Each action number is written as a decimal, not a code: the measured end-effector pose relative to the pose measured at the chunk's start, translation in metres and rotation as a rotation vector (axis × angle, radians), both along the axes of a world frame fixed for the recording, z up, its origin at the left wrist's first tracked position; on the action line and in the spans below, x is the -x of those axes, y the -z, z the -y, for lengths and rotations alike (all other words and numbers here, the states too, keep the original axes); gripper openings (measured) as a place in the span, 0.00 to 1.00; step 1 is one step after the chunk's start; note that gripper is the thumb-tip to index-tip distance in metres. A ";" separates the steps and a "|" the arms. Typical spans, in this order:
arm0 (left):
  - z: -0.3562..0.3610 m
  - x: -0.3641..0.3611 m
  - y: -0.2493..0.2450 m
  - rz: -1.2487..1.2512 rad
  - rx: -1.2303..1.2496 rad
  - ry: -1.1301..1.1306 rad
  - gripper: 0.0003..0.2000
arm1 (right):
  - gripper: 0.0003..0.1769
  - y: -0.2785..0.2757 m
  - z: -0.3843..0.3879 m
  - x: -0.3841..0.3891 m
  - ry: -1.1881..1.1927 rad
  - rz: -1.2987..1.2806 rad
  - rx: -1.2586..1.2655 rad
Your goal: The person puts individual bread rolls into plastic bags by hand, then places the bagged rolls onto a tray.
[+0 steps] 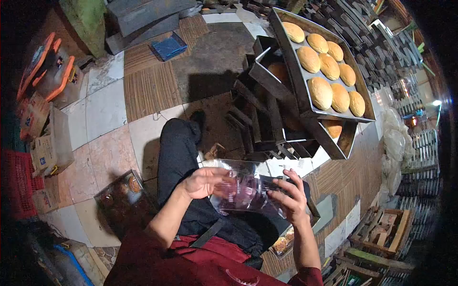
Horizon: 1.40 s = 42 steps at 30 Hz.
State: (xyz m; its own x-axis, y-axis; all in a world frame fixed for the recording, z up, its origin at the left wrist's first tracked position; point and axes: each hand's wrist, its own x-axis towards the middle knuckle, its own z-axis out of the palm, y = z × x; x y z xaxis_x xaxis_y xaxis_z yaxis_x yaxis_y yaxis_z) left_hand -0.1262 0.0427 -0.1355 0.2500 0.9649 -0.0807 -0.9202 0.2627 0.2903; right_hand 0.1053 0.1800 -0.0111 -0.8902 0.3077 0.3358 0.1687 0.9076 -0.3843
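Above my lap I hold a clear printed plastic bag (pixel 245 183) between both hands. My left hand (pixel 205 182) is closed on the bag's left edge, its fingertips partly smeared by motion. My right hand (pixel 292 196) grips the right side, with its fingers curled and somewhat apart over the plastic. In front of me to the right, a metal tray (pixel 312 69) of several round golden buns (pixel 329 66) sits tilted on a stack of dark trays (pixel 267 95). More buns show in the tray underneath.
A dark tray with some buns (pixel 125 193) lies on the floor at my left. Packed baked goods (pixel 285 242) sit by my right leg. A blue plastic tray (pixel 169 46), a red crate (pixel 18 183), cardboard boxes (pixel 44 151) and wooden crates (pixel 385 229) stand around. Many baking pans line the right.
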 end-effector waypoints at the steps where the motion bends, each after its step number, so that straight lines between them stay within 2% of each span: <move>1: 0.001 -0.001 -0.002 -0.144 0.055 0.056 0.16 | 0.14 0.000 -0.002 -0.002 -0.023 0.009 0.008; 2: -0.002 -0.008 -0.006 -0.215 0.151 0.061 0.10 | 0.15 -0.005 -0.005 -0.004 -0.076 0.096 -0.009; 3: -0.003 -0.012 -0.002 -0.214 0.143 0.072 0.10 | 0.16 -0.008 -0.011 -0.003 -0.160 0.155 -0.036; 5: -0.010 -0.017 0.008 -0.552 0.194 -0.063 0.07 | 0.15 -0.023 -0.024 0.003 -0.221 0.153 -0.099; 6: -0.016 -0.024 0.000 -0.609 0.293 -0.173 0.12 | 0.14 -0.027 -0.033 0.007 -0.158 0.015 -0.204; 7: -0.019 -0.025 0.003 -0.606 0.282 -0.161 0.12 | 0.12 -0.031 -0.043 0.012 -0.095 -0.122 -0.308; 8: -0.021 -0.027 0.007 -0.472 0.378 -0.234 0.13 | 0.13 -0.042 -0.056 0.024 -0.028 -0.302 -0.338; 9: -0.025 -0.027 0.013 -0.337 0.473 -0.308 0.14 | 0.15 -0.059 -0.069 0.036 0.140 -0.327 -0.516; 10: -0.025 -0.028 0.021 -0.286 0.396 -0.333 0.19 | 0.15 -0.075 -0.092 0.052 0.184 -0.422 -0.549; 11: -0.026 -0.029 0.019 -0.283 0.396 -0.329 0.19 | 0.12 -0.084 -0.115 0.062 0.337 -0.398 -0.509; 12: -0.027 -0.029 0.014 -0.102 0.342 -0.345 0.19 | 0.10 -0.092 -0.138 0.079 0.471 -0.356 -0.362; 13: -0.028 -0.026 0.010 0.076 0.285 -0.362 0.18 | 0.09 -0.094 -0.165 0.093 0.528 -0.238 -0.231; 14: -0.028 -0.023 0.008 0.142 0.248 -0.340 0.16 | 0.13 -0.087 -0.202 0.100 0.493 -0.117 -0.205; 15: -0.029 -0.022 0.004 0.141 0.247 -0.350 0.16 | 0.22 -0.077 -0.230 0.106 0.625 0.106 -0.012; 17: -0.030 -0.019 -0.003 0.250 0.103 -0.297 0.14 | 0.28 -0.060 -0.275 0.111 0.648 0.436 -0.090; 18: -0.026 -0.017 0.002 0.164 0.165 -0.286 0.15 | 0.32 -0.071 -0.278 0.112 0.613 0.524 0.036; 19: -0.023 -0.014 0.009 0.262 0.040 -0.250 0.12 | 0.36 -0.091 -0.271 0.119 0.573 0.616 0.160; 20: -0.020 -0.016 0.012 0.286 0.171 -0.278 0.11 | 0.37 -0.118 -0.251 0.134 0.660 0.902 0.137; 21: -0.018 -0.019 0.014 0.311 0.304 -0.296 0.09 | 0.34 -0.118 -0.252 0.119 0.553 0.800 0.129; 22: -0.015 -0.017 0.017 0.312 0.310 -0.301 0.09 | 0.33 -0.131 -0.243 0.117 0.434 0.848 0.140; 23: -0.013 -0.014 0.020 0.323 0.235 -0.292 0.08 | 0.33 -0.138 -0.231 0.111 0.432 0.822 0.095; 25: -0.015 -0.013 0.025 0.338 0.154 -0.287 0.08 | 0.34 -0.142 -0.228 0.082 0.409 0.721 0.181; 27: -0.017 -0.016 0.026 0.225 0.032 -0.326 0.11 | 0.32 -0.115 -0.231 0.043 0.421 0.251 0.590; 28: -0.017 -0.017 0.038 0.278 0.044 -0.257 0.12 | 0.28 -0.087 -0.238 0.016 0.522 -0.063 0.378; 29: -0.017 -0.020 0.036 0.276 0.040 -0.250 0.12 | 0.25 -0.086 -0.223 0.012 0.533 -0.231 0.633; 31: -0.017 -0.027 0.028 0.142 0.340 -0.393 0.13 | 0.23 -0.098 -0.171 0.017 0.545 -0.472 0.746; 32: -0.011 -0.025 0.012 -0.523 0.211 -0.536 0.15 | 0.23 -0.094 -0.157 0.011 0.574 -0.658 0.794; 33: -0.009 -0.027 0.009 -0.531 0.204 -0.527 0.15 | 0.23 -0.087 -0.135 0.005 0.539 -0.952 1.097; 34: -0.007 -0.028 0.007 -0.423 0.195 -0.538 0.15 | 0.26 -0.084 -0.097 0.010 0.530 -0.972 1.050; 35: -0.006 -0.026 0.005 -0.316 0.183 -0.551 0.15 | 0.27 -0.066 -0.084 -0.011 0.510 -0.936 1.294; 36: -0.006 -0.019 0.002 -0.062 -0.065 -0.476 0.14 | 0.28 -0.060 -0.053 -0.011 0.507 -0.868 1.381; 37: -0.005 -0.018 0.000 -0.072 -0.070 -0.476 0.14 | 0.27 -0.046 -0.030 -0.008 0.659 -0.930 1.458; 38: -0.004 -0.018 -0.001 -0.373 -0.069 -0.503 0.13 | 0.26 -0.030 -0.016 -0.014 0.690 -0.899 1.548; 39: -0.003 -0.018 -0.002 -0.674 -0.068 -0.521 0.13 | 0.26 -0.022 -0.003 -0.014 0.576 -0.850 1.694; 40: -0.002 -0.016 -0.007 -0.780 -0.083 -0.444 0.13 | 0.26 -0.020 0.012 -0.012 0.645 -0.778 1.764; 41: 0.000 -0.020 -0.017 -0.784 -0.083 -0.432 0.13 | 0.28 -0.020 0.027 -0.007 0.642 -0.703 1.647; 42: 0.001 -0.024 -0.034 -0.900 -0.132 -0.318 0.16 | 0.25 -0.002 0.032 -0.009 0.668 -0.432 1.471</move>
